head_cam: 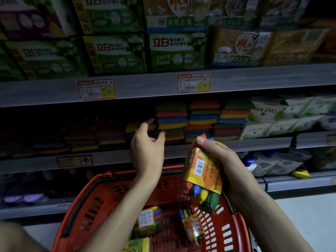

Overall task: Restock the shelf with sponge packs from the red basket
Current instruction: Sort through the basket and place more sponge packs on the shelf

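Banded sponge pack (203, 177) above red basket (101, 195)

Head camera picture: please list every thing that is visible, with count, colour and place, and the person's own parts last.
Red basket: one, red, bottom centre, below the shelves.
Sponge packs in basket: at least three, orange-yellow labels, on the basket floor.
Held sponge pack: one, orange label, above the basket.
Stacked sponges: several piles, green, red, blue, yellow, middle shelf.
Detergent packs: many, green and yellow, top shelf.
White packs: several, middle shelf, right.
Price tags: two, red-yellow, upper shelf edge.
Left hand: open, at the sponge piles.
Right hand: gripping the held sponge pack.
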`<state>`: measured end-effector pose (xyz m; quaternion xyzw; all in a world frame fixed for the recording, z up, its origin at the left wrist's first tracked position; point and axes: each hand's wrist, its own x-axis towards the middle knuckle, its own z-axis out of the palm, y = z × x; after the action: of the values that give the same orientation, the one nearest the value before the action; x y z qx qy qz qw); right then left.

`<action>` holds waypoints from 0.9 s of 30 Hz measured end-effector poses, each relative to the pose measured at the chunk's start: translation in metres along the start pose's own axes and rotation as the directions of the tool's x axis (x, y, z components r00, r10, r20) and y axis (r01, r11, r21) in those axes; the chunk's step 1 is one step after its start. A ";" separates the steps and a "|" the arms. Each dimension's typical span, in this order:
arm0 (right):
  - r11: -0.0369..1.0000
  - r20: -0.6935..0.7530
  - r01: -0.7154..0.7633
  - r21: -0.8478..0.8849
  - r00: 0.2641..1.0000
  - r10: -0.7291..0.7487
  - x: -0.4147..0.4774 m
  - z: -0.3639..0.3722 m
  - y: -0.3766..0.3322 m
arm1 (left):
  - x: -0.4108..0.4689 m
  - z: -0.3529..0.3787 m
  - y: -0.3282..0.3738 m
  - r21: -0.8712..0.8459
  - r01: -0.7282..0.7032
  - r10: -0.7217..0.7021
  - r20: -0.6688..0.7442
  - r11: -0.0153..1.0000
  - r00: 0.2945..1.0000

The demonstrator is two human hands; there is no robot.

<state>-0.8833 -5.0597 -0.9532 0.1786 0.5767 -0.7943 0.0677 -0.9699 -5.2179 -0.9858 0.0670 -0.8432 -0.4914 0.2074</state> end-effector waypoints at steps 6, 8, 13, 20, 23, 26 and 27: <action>0.999 0.009 0.020 -0.025 1.000 -0.020 -0.002 0.004 0.003 | -0.017 -0.023 -0.004 -0.010 -0.027 0.028 0.048 1.000 0.998; 0.999 0.011 0.036 -0.030 0.999 -0.036 -0.004 0.008 0.004 | -0.025 -0.033 -0.006 -0.072 -0.045 0.053 0.117 0.996 0.992; 0.998 -0.009 0.070 -0.002 0.997 -0.070 -0.012 0.024 0.007 | -0.038 -0.064 0.000 -0.209 0.181 -0.047 0.520 0.961 0.853; 0.993 -0.093 0.079 -0.090 0.992 -0.088 -0.021 0.054 0.026 | -0.031 -0.106 -0.001 -0.187 0.280 0.021 0.863 0.942 0.504; 0.994 0.008 0.021 -0.110 1.000 -0.020 -0.027 0.068 0.032 | -0.038 -0.114 -0.012 -0.207 0.424 -0.024 0.878 0.882 0.478; 0.941 0.138 0.199 -0.275 0.976 -0.166 -0.038 0.068 0.040 | -0.039 -0.123 -0.017 -0.268 0.745 -0.148 0.886 0.611 0.440; 0.886 0.212 0.268 -0.378 0.957 -0.199 -0.043 0.068 0.042 | -0.038 -0.125 -0.018 -0.273 0.813 -0.186 0.890 0.514 0.416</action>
<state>-0.8441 -5.1415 -0.9563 0.0227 0.7373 -0.6730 0.0547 -0.8856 -5.3148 -0.9582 0.0427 -0.5254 -0.7783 -0.3412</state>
